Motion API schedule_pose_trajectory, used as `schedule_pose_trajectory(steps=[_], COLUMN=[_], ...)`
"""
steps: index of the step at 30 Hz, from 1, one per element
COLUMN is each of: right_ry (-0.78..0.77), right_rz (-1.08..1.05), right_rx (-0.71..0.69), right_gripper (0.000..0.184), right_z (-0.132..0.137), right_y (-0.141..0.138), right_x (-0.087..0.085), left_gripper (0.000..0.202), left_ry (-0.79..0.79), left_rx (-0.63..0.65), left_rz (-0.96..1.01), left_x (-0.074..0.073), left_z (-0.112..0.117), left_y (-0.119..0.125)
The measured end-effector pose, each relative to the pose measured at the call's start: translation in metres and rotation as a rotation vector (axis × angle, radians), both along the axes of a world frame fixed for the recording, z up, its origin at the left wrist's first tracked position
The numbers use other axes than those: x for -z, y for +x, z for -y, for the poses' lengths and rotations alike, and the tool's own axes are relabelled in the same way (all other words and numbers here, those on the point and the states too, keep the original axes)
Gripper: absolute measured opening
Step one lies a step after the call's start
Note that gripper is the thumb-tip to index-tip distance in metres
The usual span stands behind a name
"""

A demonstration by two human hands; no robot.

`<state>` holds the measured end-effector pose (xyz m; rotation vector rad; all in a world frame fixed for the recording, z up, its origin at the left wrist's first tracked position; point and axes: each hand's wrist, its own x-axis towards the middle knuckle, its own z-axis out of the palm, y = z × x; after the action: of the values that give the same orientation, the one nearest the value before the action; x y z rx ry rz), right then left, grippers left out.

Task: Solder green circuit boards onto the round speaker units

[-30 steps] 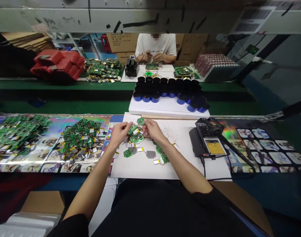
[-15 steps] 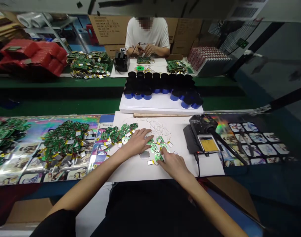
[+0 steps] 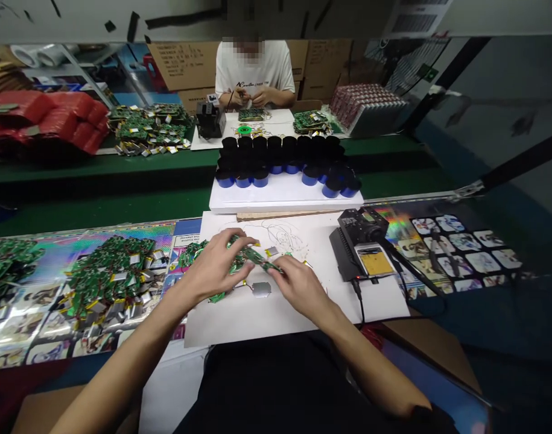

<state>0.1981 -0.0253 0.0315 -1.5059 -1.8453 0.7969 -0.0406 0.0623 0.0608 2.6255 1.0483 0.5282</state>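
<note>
On the white sheet [image 3: 276,313] in front of me lies a loose heap of small green circuit boards [image 3: 246,258] with silver battery cells wired to them. My left hand [image 3: 215,265] is cupped over the left side of the heap, fingers curled around several boards. My right hand [image 3: 298,283] presses on the right side, its fingers closed on the same bunch. A single grey cell [image 3: 261,289] lies on the sheet between my wrists.
A larger pile of green boards [image 3: 110,274] lies left on a shiny printed mat. A black soldering station [image 3: 361,244] stands right of the sheet. Black and blue cylinders [image 3: 285,160] fill a white tray beyond. A person in a white shirt [image 3: 253,69] works across the green belt.
My hands were spread flat over scattered boards; now they have come together and gathered the boards into one bunch. The view has shifted a little to the right.
</note>
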Motion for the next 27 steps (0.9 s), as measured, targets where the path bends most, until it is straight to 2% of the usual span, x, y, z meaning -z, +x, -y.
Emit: schedule_pose_trajectory(steps=[2, 4, 6, 9, 12, 14, 16, 18, 20, 21, 23, 24, 26, 27], right_ry=[-0.012, -0.030, -0.137, -0.400, -0.441, -0.393, -0.317, -0.196, -0.085, -0.083, -0.094, -0.094, -0.132, -0.147], right_rz=[-0.048, -0.148, -0.348, -0.704, -0.760, -0.696, -0.603, -0.367, -0.032, 0.044, 0.142, 0.283, 0.487, 0.543], right_rx=[-0.057, -0.105, -0.142, -0.237, -0.239, -0.185, -0.121, -0.071, -0.043, -0.018, 0.086, 0.160, 0.251, 0.283], right_gripper=[0.020, 0.018, 0.020, 0.036, 0.044, 0.035, 0.023, 0.031, 0.024, 0.013, 0.006, 0.003, 0.021, 0.028], right_z=[-0.015, -0.028, -0.039, -0.051, -0.059, -0.059, -0.055, -0.044, -0.026, -0.014, 0.012, 0.026, 0.049, 0.057], right_y=[-0.013, -0.028, -0.042, -0.061, -0.070, -0.069, -0.060, -0.044, -0.023, -0.011, 0.014, 0.025, 0.043, 0.048], right_x=[-0.008, -0.013, -0.011, 0.003, 0.021, 0.030, 0.033, 0.032, 0.029, 0.028, 0.028, 0.030, 0.036, 0.040], left_gripper=[0.038, 0.038, 0.043, 0.058, 0.062, 0.060, 0.055, 0.053, 0.051, 0.050, 0.044, 0.042, 0.037, 0.034], left_ry=[0.119, 0.105, -0.051, -0.389, -0.601, -0.598, -0.511, -0.360, -0.171, -0.082, 0.064, 0.120, 0.176, 0.174], left_rx=[-0.080, -0.104, -0.126, -0.260, -0.407, -0.478, -0.513, -0.480, -0.413, -0.393, -0.405, -0.422, -0.399, -0.343], left_rz=[-0.005, 0.010, 0.073, 0.305, 0.551, 0.545, 0.375, 0.145, -0.045, -0.110, -0.165, -0.159, -0.100, -0.063], left_x=[0.000, 0.003, 0.008, 0.020, 0.031, 0.036, 0.040, 0.044, 0.049, 0.051, 0.055, 0.057, 0.062, 0.064], left_z=[0.002, 0.002, 0.002, 0.000, -0.006, -0.012, -0.017, -0.023, -0.027, -0.028, -0.029, -0.029, -0.025, -0.022], left_y=[-0.007, -0.014, -0.020, -0.030, -0.040, -0.046, -0.051, -0.054, -0.054, -0.054, -0.050, -0.046, -0.031, -0.019])
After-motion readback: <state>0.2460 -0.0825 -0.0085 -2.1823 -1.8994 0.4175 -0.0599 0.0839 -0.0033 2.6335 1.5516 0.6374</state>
